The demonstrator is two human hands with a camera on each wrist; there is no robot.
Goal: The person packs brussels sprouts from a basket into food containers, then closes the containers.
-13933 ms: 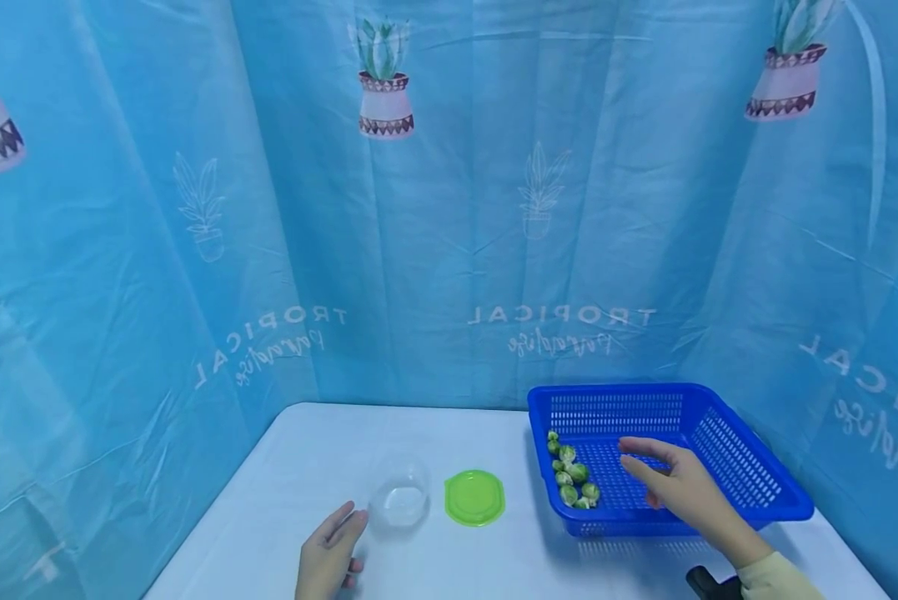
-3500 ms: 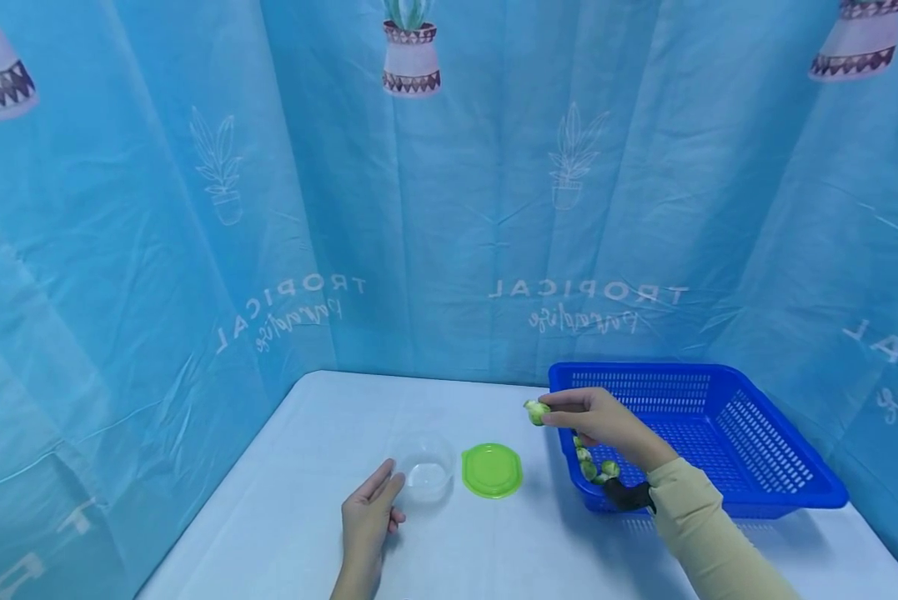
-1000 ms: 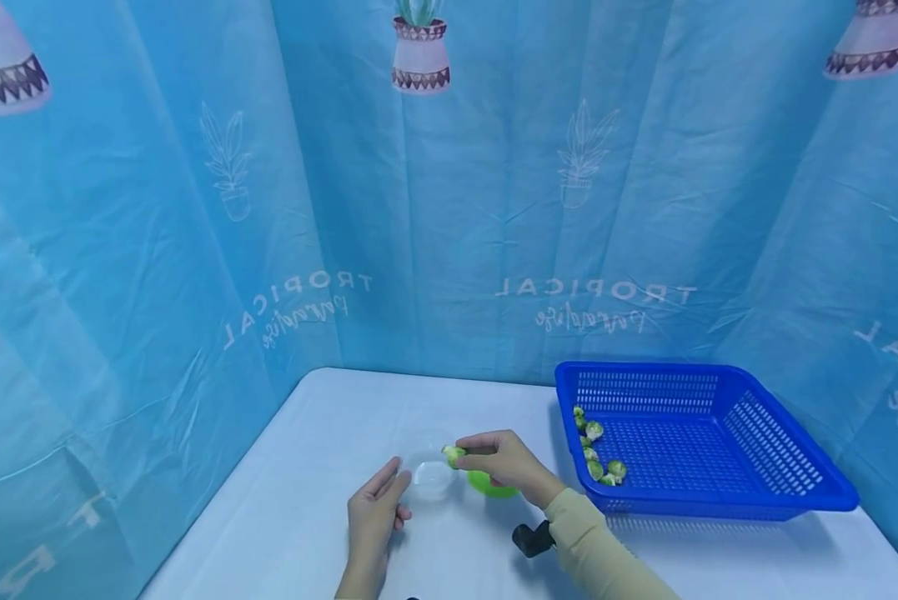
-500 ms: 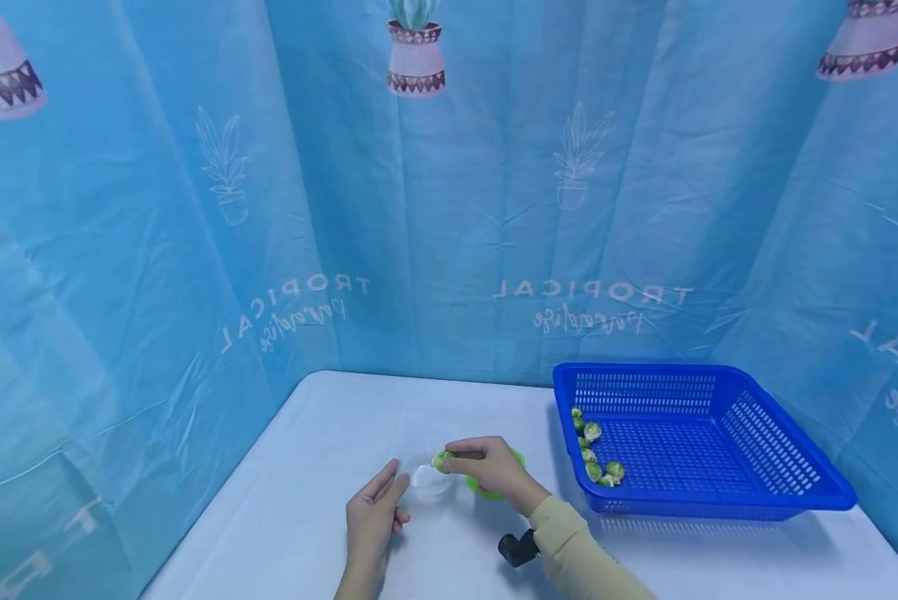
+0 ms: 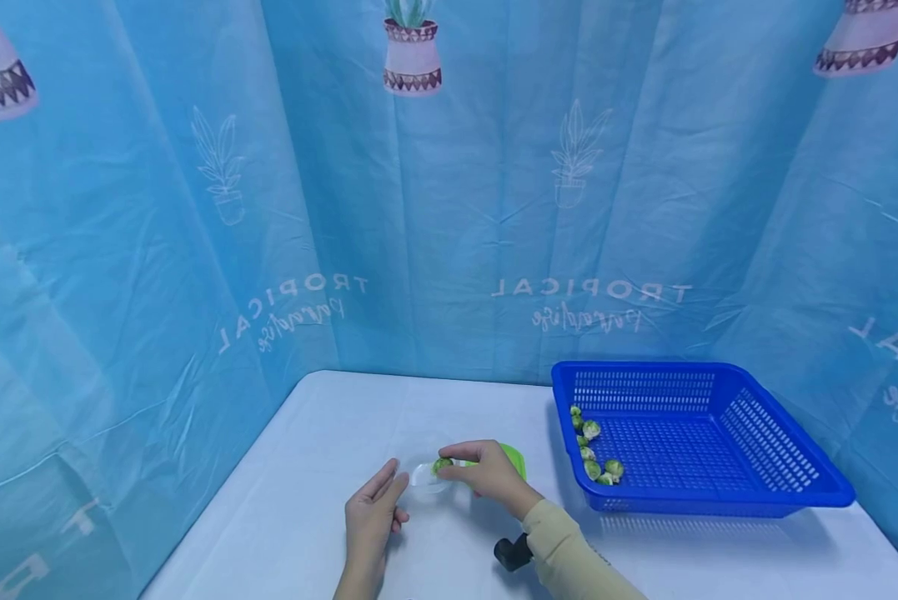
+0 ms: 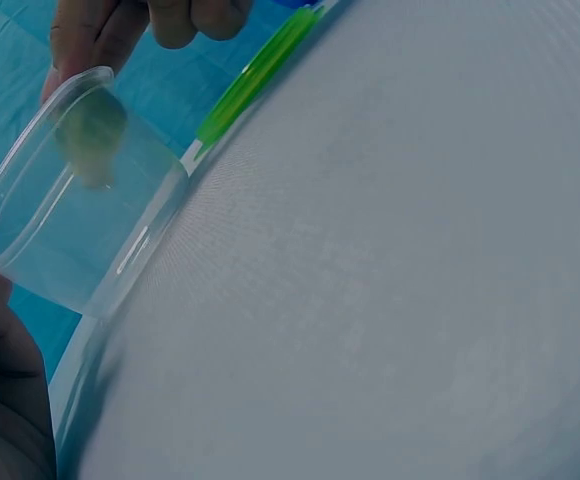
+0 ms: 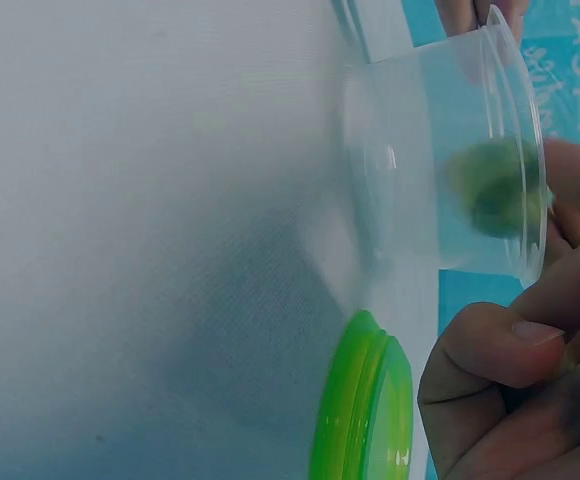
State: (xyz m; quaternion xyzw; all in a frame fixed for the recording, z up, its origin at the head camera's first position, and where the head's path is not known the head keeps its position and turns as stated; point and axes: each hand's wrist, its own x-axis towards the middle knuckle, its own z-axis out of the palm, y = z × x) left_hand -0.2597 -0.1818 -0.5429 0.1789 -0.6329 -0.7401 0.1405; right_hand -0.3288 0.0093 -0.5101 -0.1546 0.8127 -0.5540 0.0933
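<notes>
A clear plastic tub [image 5: 422,477] stands upright on the white table. My right hand [image 5: 488,477] pinches a Brussels sprout [image 5: 443,465] between thumb and index finger, over the tub's right side. Through the tub wall in the left wrist view, the sprout [image 6: 92,135] shows just below rim level, blurred. At the tub's left side is my left hand [image 5: 369,518], index finger and thumb extended, their tips at the rim. A green lid [image 5: 516,460] lies right of the tub, partly covered by my right hand; the right wrist view shows the lid [image 7: 362,410] flat beside the tub.
A blue slotted basket [image 5: 719,502] sits at the table's right, with several Brussels sprouts [image 5: 614,469] along its left wall. A black wrist mount [image 5: 513,552] juts from the right sleeve. A blue printed curtain [image 5: 449,208] surrounds the table.
My right hand has carried the sprout from the basket left to the tub, then lowered it into the tub's mouth. My left hand has come up to the tub and stays there.
</notes>
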